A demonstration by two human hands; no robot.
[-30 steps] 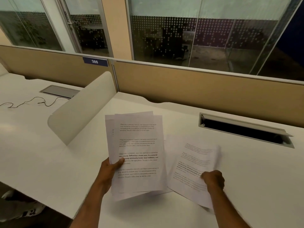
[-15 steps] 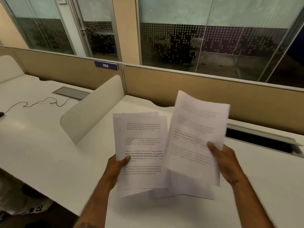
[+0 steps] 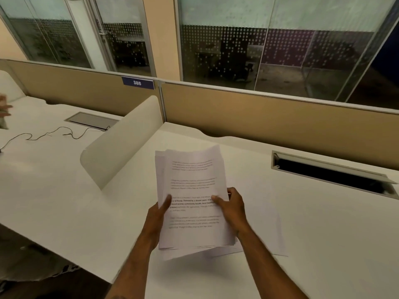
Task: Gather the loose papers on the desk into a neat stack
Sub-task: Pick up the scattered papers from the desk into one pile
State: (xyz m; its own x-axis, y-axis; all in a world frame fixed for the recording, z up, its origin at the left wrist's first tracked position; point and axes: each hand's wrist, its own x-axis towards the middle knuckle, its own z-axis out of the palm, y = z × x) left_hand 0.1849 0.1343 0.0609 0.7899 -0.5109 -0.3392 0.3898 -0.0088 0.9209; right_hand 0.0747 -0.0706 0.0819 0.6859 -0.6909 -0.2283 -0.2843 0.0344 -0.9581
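A bundle of white printed papers (image 3: 192, 186) is held above the white desk (image 3: 313, 234), its edges slightly uneven at the top left and bottom. My left hand (image 3: 158, 214) grips the bundle's left edge, thumb on the top sheet. My right hand (image 3: 232, 207) grips the right edge, thumb on the printed face. One more white sheet (image 3: 272, 238) lies flat on the desk under and to the right of the bundle, partly hidden by my right forearm.
A rounded white divider (image 3: 121, 139) stands on the left. An open cable slot (image 3: 332, 175) is at the back right. A thin black cable (image 3: 54, 134) trails over the neighbouring desk, and another person's hand (image 3: 4, 108) shows at the far left edge.
My right hand lifted a sheet off the desk, brought it over to the left-hand pile and merged it in. Both hands now hold one bundle.
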